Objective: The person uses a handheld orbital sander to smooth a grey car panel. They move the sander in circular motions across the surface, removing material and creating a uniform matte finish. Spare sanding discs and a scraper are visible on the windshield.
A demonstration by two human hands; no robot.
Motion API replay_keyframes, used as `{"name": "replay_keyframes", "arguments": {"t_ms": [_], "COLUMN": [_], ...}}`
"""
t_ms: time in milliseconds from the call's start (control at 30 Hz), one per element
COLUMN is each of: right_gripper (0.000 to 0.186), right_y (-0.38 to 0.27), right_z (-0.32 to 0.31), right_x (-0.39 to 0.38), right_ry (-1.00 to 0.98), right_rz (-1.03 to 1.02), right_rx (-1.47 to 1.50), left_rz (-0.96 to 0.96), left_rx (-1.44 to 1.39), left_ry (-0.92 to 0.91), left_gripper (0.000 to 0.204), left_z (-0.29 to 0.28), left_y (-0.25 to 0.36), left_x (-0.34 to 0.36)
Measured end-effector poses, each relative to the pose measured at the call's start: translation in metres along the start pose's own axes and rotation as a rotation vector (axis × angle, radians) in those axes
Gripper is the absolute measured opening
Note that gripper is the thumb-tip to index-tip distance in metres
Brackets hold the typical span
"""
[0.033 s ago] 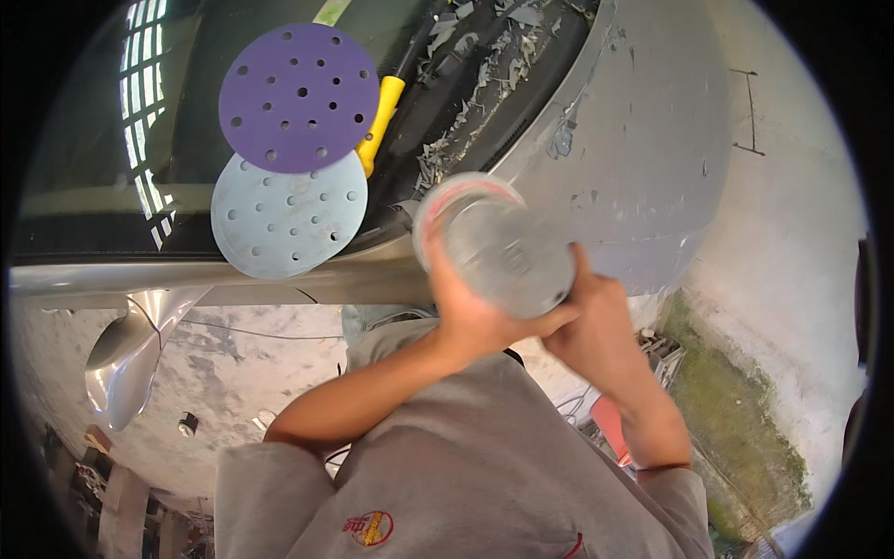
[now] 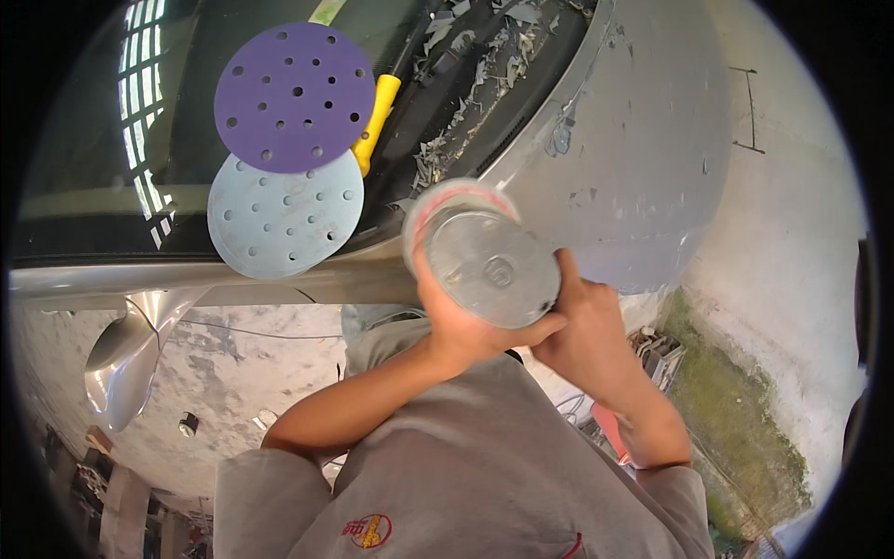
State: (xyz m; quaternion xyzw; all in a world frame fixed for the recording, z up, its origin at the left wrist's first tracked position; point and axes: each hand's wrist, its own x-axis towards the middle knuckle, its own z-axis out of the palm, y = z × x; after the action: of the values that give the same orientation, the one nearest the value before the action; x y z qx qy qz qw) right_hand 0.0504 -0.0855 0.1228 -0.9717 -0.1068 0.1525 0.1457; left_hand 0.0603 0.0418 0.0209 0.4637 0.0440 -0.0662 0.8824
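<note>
Both my hands are closed round a round grey can-like thing [image 2: 507, 270] with a raised mark in the middle of its flat face. A whitish round part with a red ring [image 2: 454, 193] shows beyond it, partly covered. My left hand [image 2: 456, 317] wraps its left and near side, thumb reaching right. My right hand [image 2: 582, 321] grips its right edge, with the index finger up along the rim; the other fingers are partly hidden. On the car's windshield, a purple sanding disc [image 2: 293, 107] with holes overlaps a pale blue sanding disc [image 2: 284, 219].
Beside the discs lies a yellow handle [image 2: 377, 121]. Grey paint flakes [image 2: 447, 149] litter the black cowl below the windshield [image 2: 74, 186]. The scuffed grey hood [image 2: 643, 140] stretches to the right, near a white wall [image 2: 792, 205]. A side mirror [image 2: 121, 363] juts out at the left.
Both hands and the grey can-like thing have moved slightly left and toward me. Its face looks sharper now, and both hands keep hold. The discs shift slightly left in view.
</note>
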Motion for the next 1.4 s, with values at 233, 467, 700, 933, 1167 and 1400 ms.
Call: {"name": "replay_keyframes", "arguments": {"t_ms": [233,467,700,933,1167,1400], "right_gripper": [0.047,0.047,0.050,0.065,0.038,0.056], "right_y": [0.022,0.002,0.040,0.032,0.104,0.102], "right_z": [-0.020,-0.020,-0.039,-0.001,-0.026,-0.028], "right_x": [0.024,0.020,0.043,-0.013,0.035,0.033], "right_ry": [0.099,-0.056,0.129,-0.072,0.323,0.310], "right_rz": [0.261,0.147,0.293,0.104,0.237,0.240], "right_rx": [0.138,-0.004,0.087,0.157,0.145,0.230], "left_rz": [0.253,0.052,0.183,0.301,0.383,0.341], "left_rx": [0.465,0.032,0.298,0.408,0.462,0.445], "left_ry": [-0.013,0.109,0.032,0.018,-0.129,-0.120], "left_gripper": [0.115,0.117,0.114,0.125,0.113,0.117], "left_z": [0.017,0.003,0.040,0.003,0.072,0.069], "left_y": [-0.016,-0.007,-0.035,-0.016,-0.054,-0.057], "left_x": [0.037,0.010,0.064,0.005,0.114,0.105]}}
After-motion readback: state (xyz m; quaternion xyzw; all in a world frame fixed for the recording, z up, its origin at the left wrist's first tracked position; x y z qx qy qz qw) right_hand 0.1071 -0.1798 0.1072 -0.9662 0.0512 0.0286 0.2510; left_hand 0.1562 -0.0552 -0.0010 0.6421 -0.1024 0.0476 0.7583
